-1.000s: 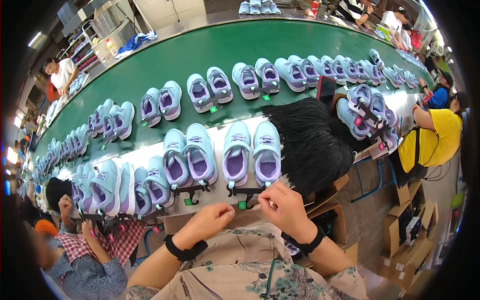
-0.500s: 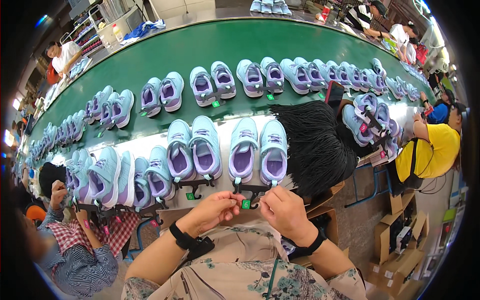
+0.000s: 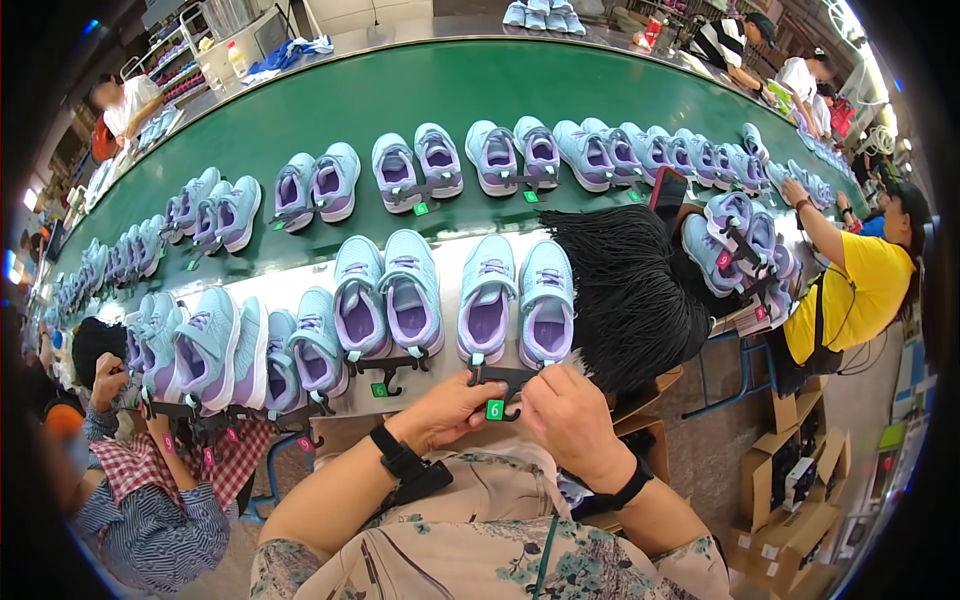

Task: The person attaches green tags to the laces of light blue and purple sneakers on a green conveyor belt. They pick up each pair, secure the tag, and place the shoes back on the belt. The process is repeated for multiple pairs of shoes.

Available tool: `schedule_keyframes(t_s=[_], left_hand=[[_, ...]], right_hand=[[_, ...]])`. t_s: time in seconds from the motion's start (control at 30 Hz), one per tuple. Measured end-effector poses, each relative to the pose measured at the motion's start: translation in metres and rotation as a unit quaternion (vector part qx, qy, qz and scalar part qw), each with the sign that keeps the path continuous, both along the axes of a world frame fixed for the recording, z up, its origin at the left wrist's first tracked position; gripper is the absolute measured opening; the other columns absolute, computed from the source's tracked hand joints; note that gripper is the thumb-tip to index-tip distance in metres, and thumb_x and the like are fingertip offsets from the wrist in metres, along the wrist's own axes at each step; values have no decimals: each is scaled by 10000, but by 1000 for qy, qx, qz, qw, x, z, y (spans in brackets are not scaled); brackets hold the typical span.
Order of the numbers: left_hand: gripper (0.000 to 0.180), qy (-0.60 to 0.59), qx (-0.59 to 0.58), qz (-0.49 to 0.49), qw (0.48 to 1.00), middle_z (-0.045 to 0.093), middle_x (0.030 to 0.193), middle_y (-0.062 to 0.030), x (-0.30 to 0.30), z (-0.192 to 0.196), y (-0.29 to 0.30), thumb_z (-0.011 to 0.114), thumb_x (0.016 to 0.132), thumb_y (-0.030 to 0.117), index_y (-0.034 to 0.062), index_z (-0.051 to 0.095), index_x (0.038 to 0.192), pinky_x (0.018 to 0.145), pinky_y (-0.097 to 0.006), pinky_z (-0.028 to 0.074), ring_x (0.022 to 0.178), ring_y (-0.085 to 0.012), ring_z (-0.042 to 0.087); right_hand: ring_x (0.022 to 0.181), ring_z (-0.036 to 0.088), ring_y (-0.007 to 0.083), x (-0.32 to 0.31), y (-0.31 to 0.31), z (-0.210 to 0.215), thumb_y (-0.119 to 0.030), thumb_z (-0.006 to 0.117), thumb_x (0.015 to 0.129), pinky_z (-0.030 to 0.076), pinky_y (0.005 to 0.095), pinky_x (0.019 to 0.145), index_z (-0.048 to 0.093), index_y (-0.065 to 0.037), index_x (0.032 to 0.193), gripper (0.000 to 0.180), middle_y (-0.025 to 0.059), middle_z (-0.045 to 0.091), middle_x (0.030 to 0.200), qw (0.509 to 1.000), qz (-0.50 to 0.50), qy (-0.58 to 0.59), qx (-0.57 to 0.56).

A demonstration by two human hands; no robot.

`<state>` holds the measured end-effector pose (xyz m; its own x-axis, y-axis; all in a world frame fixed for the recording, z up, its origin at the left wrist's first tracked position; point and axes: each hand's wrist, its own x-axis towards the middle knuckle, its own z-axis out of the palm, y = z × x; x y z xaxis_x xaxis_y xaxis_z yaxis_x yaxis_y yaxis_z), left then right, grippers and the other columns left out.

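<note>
Right in front of me stands a pair of light blue and purple children's sneakers (image 3: pixel 487 295), toes pointing away. A black plastic shoe hanger (image 3: pixel 510 376) with a green tag (image 3: pixel 495 410) joins their heels. My left hand (image 3: pixel 448 410) is closed, thumb and fingers pinching the hanger's left part beside the tag. My right hand (image 3: pixel 572 418) is closed at the hanger's right end, by the right shoe's heel; its fingertips partly cover what they grip. Just left stands another pair of sneakers (image 3: pixel 408 300) on a hanger with a green tag (image 3: pixel 379 389).
Beyond the metal ledge, a green conveyor belt (image 3: pixel 400 90) carries several sneaker pairs. A bundle of black cords (image 3: pixel 625 290) lies to my right, near a phone (image 3: pixel 668 188). A co-worker in yellow (image 3: pixel 850 290) sits right; one in a checked apron (image 3: pixel 160 500) sits left. Cardboard boxes (image 3: pixel 790 520) stand on the floor.
My left hand has moved right and closed on the hanger. The pairs on the belt have shifted slightly left. The co-worker in yellow now reaches an arm toward the belt's shoes.
</note>
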<state>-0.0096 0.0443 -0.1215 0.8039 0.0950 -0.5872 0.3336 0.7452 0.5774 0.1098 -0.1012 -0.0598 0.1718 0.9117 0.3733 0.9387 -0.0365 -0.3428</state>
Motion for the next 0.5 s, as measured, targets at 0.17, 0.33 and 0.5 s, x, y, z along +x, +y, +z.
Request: schedule_keyframes(t_s=[0.17, 0.33, 0.5], left_hand=[[114, 8, 204, -17, 979, 567, 696, -11, -17, 9, 2, 568, 933, 146, 35, 572, 959, 426, -193, 326, 482, -56, 433], [127, 7, 250, 13, 968, 569, 709, -15, -60, 38, 3, 534, 941, 147, 34, 571, 985, 441, -196, 330, 516, -51, 456], [229, -7, 245, 104, 964, 588, 863, -45, -40, 38, 7, 569, 916, 125, 32, 496, 1113, 450, -195, 340, 564, -51, 474]], right_hand=[[748, 543, 224, -7, 8, 2, -87, 678, 708, 462, 337, 647, 573, -75, 824, 157, 61, 519, 864, 999, -10, 2, 36], [745, 575, 197, -22, 20, -17, -134, 711, 695, 441, 329, 637, 643, -118, 850, 170, 23, 568, 857, 997, 71, 2, 30], [719, 578, 211, -39, 16, 0, -80, 629, 709, 444, 343, 601, 608, -118, 798, 100, 35, 560, 771, 967, 187, 164, 55]])
